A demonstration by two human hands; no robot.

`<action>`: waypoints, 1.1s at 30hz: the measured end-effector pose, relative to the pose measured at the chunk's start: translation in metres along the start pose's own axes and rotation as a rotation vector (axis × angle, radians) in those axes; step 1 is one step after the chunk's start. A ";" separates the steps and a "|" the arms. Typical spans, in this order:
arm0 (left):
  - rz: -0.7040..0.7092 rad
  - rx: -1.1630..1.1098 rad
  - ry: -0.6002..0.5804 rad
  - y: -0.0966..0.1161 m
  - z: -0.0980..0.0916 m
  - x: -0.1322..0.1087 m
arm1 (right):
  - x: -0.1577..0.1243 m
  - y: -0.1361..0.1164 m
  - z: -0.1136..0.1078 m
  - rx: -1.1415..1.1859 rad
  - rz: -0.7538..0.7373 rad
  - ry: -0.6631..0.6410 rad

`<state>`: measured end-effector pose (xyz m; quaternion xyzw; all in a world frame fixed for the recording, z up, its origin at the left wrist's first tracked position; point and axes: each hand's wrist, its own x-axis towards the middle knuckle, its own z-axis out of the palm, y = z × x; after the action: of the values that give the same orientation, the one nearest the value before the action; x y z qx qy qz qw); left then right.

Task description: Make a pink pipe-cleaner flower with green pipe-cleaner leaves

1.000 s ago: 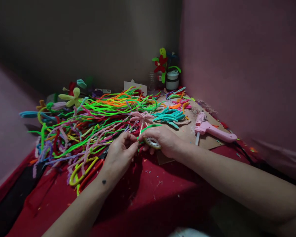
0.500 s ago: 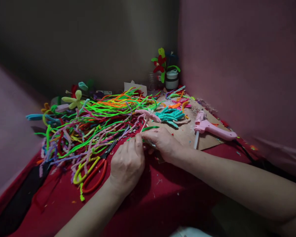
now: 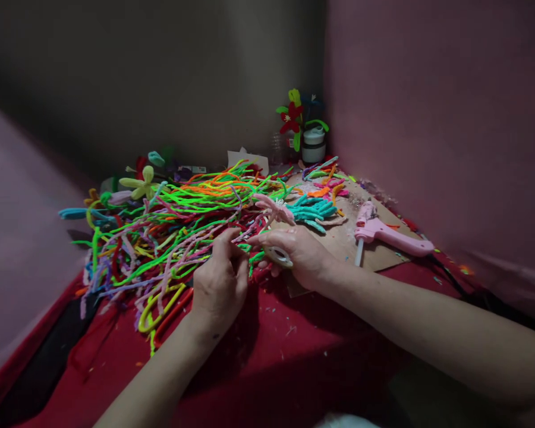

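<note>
My right hand is closed around a small tape roll, its ring facing the camera. A pink pipe-cleaner flower with a pale centre rises just above that hand, and green stem parts show below the fingers. To the left, my left hand is closed with its fingers bent near the stem; what they pinch, if anything, is too small to name. Scissors with yellow and red handles lie beside my left wrist, partly hidden by it.
A heap of coloured pipe cleaners covers the table's left. Turquoise pieces and a pink glue gun lie on a brown board. Behind stands a white pot beside a red flower.
My left hand has moved left and down, away from my right hand, and its fingers have lifted. The tape roll now shows more fully in my right hand. The view has shifted slightly.
</note>
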<state>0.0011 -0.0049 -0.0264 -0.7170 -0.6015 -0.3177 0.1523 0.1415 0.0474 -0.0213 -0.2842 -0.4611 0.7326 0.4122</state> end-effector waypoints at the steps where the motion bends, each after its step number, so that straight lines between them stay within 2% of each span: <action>1: -0.033 -0.033 0.002 0.001 0.000 0.000 | 0.000 0.000 0.000 0.013 -0.012 -0.007; 6: -0.167 -0.138 -0.051 0.000 0.004 0.002 | 0.001 0.000 0.000 0.003 0.053 0.001; 9: -0.209 -0.114 -0.100 -0.005 0.009 0.004 | 0.001 0.000 0.000 0.000 0.074 -0.019; 13: -0.088 -0.041 -0.218 -0.011 0.007 0.005 | 0.002 0.001 -0.003 0.002 0.034 -0.038; 15: -0.011 -0.033 -0.224 -0.015 0.004 0.005 | 0.003 0.003 -0.004 0.027 0.007 -0.081; 19: 0.004 -0.004 -0.188 -0.023 0.000 0.004 | 0.003 0.004 -0.004 0.059 0.010 -0.127; 23: 0.077 -0.099 -0.326 -0.028 0.002 0.004 | 0.001 0.003 -0.003 0.061 0.030 -0.138; 25: 0.105 -0.053 -0.343 -0.027 0.001 0.004 | 0.001 0.003 -0.002 0.047 0.031 -0.145; 27: 0.110 0.007 -0.271 -0.025 -0.003 0.005 | 0.001 0.003 -0.003 0.037 0.028 -0.153; 31: 0.120 -0.095 0.036 -0.017 -0.014 0.006 | 0.002 0.006 -0.004 0.036 0.020 -0.182; 33: 0.167 -0.154 0.081 -0.013 -0.016 0.005 | 0.002 0.006 -0.003 0.035 0.039 -0.184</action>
<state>-0.0150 -0.0076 -0.0131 -0.7610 -0.5067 -0.3776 0.1469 0.1405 0.0494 -0.0285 -0.2173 -0.4787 0.7713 0.3588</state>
